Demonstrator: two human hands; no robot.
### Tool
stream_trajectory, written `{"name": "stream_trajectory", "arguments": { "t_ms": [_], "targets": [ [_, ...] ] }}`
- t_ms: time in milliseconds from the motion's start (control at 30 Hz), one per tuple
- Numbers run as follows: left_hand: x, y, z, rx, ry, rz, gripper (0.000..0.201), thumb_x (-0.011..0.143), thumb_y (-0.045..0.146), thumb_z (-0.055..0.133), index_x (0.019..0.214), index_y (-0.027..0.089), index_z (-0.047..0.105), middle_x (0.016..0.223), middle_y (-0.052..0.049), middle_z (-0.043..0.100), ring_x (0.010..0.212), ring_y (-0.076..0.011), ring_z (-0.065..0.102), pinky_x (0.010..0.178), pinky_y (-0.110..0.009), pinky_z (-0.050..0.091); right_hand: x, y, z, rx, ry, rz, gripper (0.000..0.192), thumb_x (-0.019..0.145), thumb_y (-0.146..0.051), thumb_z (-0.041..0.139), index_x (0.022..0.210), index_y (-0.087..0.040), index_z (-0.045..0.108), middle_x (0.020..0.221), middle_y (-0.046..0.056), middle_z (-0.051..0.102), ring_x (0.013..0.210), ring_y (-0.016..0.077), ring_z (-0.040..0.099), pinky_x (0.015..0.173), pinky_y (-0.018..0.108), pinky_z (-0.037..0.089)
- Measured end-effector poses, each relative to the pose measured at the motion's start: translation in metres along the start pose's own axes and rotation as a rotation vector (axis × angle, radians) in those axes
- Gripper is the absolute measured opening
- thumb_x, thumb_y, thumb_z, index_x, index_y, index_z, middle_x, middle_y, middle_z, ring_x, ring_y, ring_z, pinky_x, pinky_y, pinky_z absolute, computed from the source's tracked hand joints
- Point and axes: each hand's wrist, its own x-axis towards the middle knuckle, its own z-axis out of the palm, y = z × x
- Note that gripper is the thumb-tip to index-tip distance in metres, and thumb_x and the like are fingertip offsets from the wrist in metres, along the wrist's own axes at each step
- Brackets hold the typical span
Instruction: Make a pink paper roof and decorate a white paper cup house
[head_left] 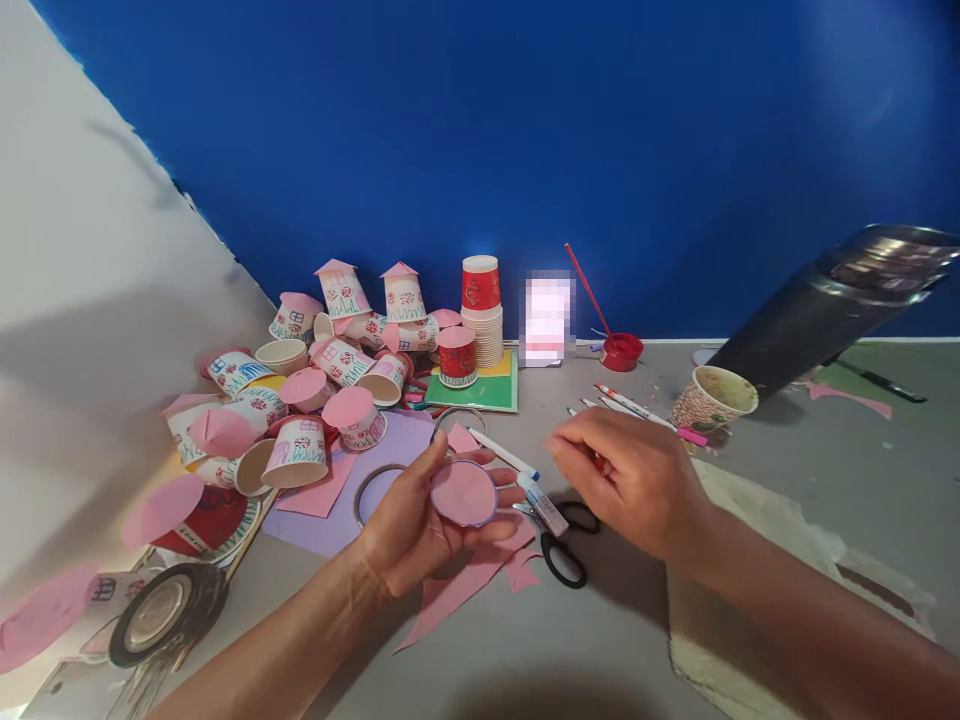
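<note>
On my upturned left hand [420, 520] lies a pink paper circle [464, 493] with a blue-purple outline, the thumb along its edge and the fingers spread beneath it. My right hand [630, 475] is off to the right, its fingers curled together; what they hold, if anything, is hidden. Between the hands are a glue stick [543, 505] and black-handled scissors [564, 562] on the table. Pink paper scraps [457, 590] lie under and beside my left hand. A white marker with a blue end [504, 455] rests just beyond its fingers.
Decorated paper cups [296, 455] with pink tops crowd the left side. A cup stack [482, 310] stands behind. Several markers [637, 405], a red pot [621, 352], a patterned cup [712, 398] and a dark flask [810, 310] are on the right. Tape rolls [154, 612] lie front left.
</note>
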Motion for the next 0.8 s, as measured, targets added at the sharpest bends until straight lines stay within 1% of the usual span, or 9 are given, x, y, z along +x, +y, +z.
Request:
{"name": "stream_trajectory", "arguments": {
  "t_ms": [67, 167, 267, 333, 433, 533, 600, 700, 800],
  "targets": [
    [-0.003, 0.006, 0.000, 0.017, 0.077, 0.048, 0.043, 0.102, 0.047, 0.056, 0.112, 0.007, 0.068, 0.108, -0.023, 0.078, 0.099, -0.0350, 0.079, 0.079, -0.047, 0.067, 0.012, -0.001, -0.009, -0.118, -0.136, 0.080, 0.027, 0.098, -0.018, 0.056, 0.072, -0.021, 0.065, 0.063, 0.000, 0.064, 0.056, 0.0143, 0.055, 0.058, 0.031, 0.034],
    [-0.005, 0.012, -0.003, 0.024, 0.145, 0.085, 0.038, 0.102, 0.042, 0.055, 0.113, 0.007, 0.068, 0.107, -0.022, 0.078, 0.099, -0.0323, 0.079, 0.085, -0.046, 0.067, 0.016, -0.004, -0.014, -0.277, -0.398, 0.092, 0.026, 0.094, -0.019, 0.060, 0.069, -0.021, 0.065, 0.063, 0.001, 0.067, 0.054, 0.0152, 0.056, 0.055, 0.032, 0.024],
    [-0.005, 0.010, -0.006, 0.029, 0.154, 0.099, 0.033, 0.102, 0.037, 0.055, 0.113, 0.008, 0.068, 0.108, -0.021, 0.077, 0.102, -0.0320, 0.078, 0.083, -0.044, 0.067, -0.003, -0.007, -0.010, -0.365, -0.616, 0.127, 0.028, 0.096, -0.025, 0.063, 0.069, -0.021, 0.066, 0.063, 0.003, 0.070, 0.055, 0.0174, 0.060, 0.054, 0.033, 0.020],
    [-0.006, 0.006, -0.008, 0.048, 0.150, 0.088, 0.031, 0.101, 0.035, 0.056, 0.112, 0.009, 0.068, 0.108, -0.021, 0.077, 0.100, -0.0323, 0.078, 0.082, -0.045, 0.067, -0.022, -0.008, -0.003, -0.360, -0.685, 0.175, 0.028, 0.098, -0.031, 0.065, 0.072, -0.021, 0.067, 0.066, 0.004, 0.073, 0.058, 0.0190, 0.065, 0.054, 0.033, 0.021],
    [-0.006, 0.000, -0.008, 0.078, 0.136, 0.073, 0.029, 0.100, 0.033, 0.056, 0.112, 0.010, 0.069, 0.108, -0.022, 0.077, 0.098, -0.0334, 0.078, 0.082, -0.048, 0.067, -0.045, -0.010, 0.011, -0.388, -0.689, 0.246, 0.031, 0.098, -0.048, 0.067, 0.086, -0.019, 0.071, 0.082, 0.007, 0.078, 0.069, 0.0237, 0.073, 0.054, 0.032, 0.027],
    [-0.006, -0.003, -0.006, 0.074, 0.128, 0.070, 0.031, 0.101, 0.035, 0.054, 0.111, 0.009, 0.069, 0.109, -0.022, 0.077, 0.100, -0.0339, 0.078, 0.085, -0.050, 0.066, -0.058, -0.009, 0.027, -0.450, -0.641, 0.235, 0.039, 0.097, -0.055, 0.066, 0.089, -0.017, 0.071, 0.085, 0.009, 0.077, 0.072, 0.0266, 0.075, 0.054, 0.032, 0.030],
    [-0.006, -0.004, -0.006, 0.065, 0.121, 0.064, 0.034, 0.102, 0.038, 0.054, 0.110, 0.009, 0.069, 0.111, -0.023, 0.077, 0.101, -0.0345, 0.077, 0.087, -0.051, 0.065, -0.063, -0.005, 0.035, -0.450, -0.577, 0.207, 0.033, 0.096, -0.049, 0.069, 0.088, -0.017, 0.070, 0.087, 0.008, 0.076, 0.075, 0.0266, 0.075, 0.054, 0.032, 0.031],
    [-0.004, -0.005, -0.010, 0.043, 0.096, 0.063, 0.041, 0.103, 0.044, 0.053, 0.111, 0.008, 0.070, 0.113, -0.024, 0.076, 0.104, -0.0352, 0.076, 0.090, -0.053, 0.063, -0.068, 0.001, 0.038, -0.423, -0.409, 0.187, 0.017, 0.095, -0.033, 0.071, 0.086, -0.019, 0.069, 0.083, 0.005, 0.074, 0.074, 0.0241, 0.074, 0.054, 0.031, 0.032],
    [-0.002, -0.008, -0.014, 0.010, 0.056, 0.066, 0.049, 0.103, 0.051, 0.051, 0.112, 0.007, 0.071, 0.115, -0.023, 0.076, 0.105, -0.0341, 0.075, 0.093, -0.053, 0.061, -0.067, -0.001, 0.031, -0.297, -0.291, 0.154, 0.018, 0.100, -0.031, 0.062, 0.086, -0.019, 0.066, 0.072, 0.001, 0.071, 0.065, 0.0206, 0.072, 0.055, 0.031, 0.036]
  ]
}}
